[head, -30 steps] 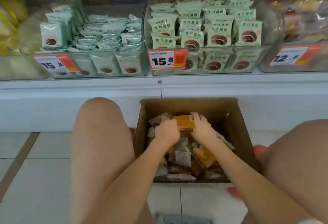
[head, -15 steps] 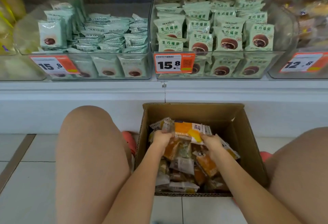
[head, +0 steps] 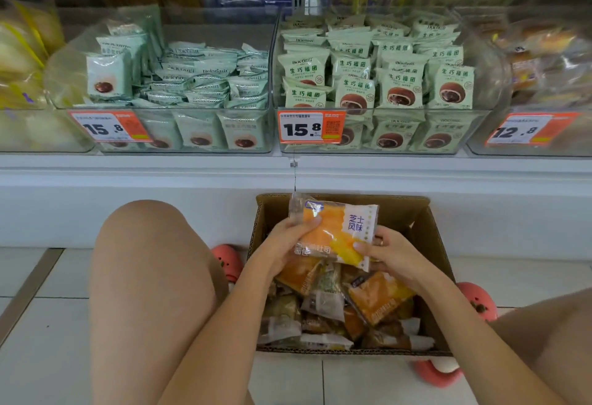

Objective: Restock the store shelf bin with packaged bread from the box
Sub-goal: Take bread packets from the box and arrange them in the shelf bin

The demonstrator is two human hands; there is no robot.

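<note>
- An orange price tag (head: pixel 311 127) reading 15.8 hangs at the front of the shelf row, near the middle of the view.
- Above and right of that tag, upright green packets (head: pixel 397 79) show a brown bun.
- Left of the tag, more green packets (head: pixel 205 82) lie flat in a heap.
- Further left is a second 15.8 tag (head: pixel 110 127); far right, a 12.8 tag (head: pixel 528 129).
- Below the tag runs the white shelf base (head: pixel 144 199), then the tiled floor (head: pixel 41 350).
- Coral clogs (head: pixel 228 260) sit on the floor, lower than the tag.
</note>
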